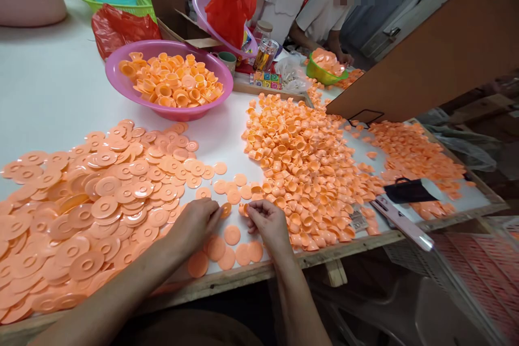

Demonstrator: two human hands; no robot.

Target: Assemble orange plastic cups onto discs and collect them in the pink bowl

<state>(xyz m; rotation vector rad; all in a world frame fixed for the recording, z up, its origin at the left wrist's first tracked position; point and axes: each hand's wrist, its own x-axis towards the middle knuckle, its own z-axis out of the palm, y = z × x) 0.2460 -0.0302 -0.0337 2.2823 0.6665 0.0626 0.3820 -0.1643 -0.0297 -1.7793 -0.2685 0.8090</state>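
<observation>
My left hand [197, 224] is closed, pinching a small orange plastic saucer [225, 210] at its fingertips. Just to the right, my right hand [268, 223] pinches a small orange toy cup [243, 209], partly hidden by the fingers. The saucer and cup are close together but apart. Several loose orange discs [216, 248] lie flat on the table below and between my hands. A broad heap of orange saucers [107, 186] spreads to the left. On the right, a dense pile of little orange cups [300, 162] reaches close to my right hand.
A pink basin [178, 112] holding cup-and-saucer pieces stands behind the saucers. A phone [401, 221] and a black-and-white object [413, 190] lie at the right edge. A brown board [425, 59] rises at right. Beyond, a person [320, 21] works beside a green bowl [320, 74].
</observation>
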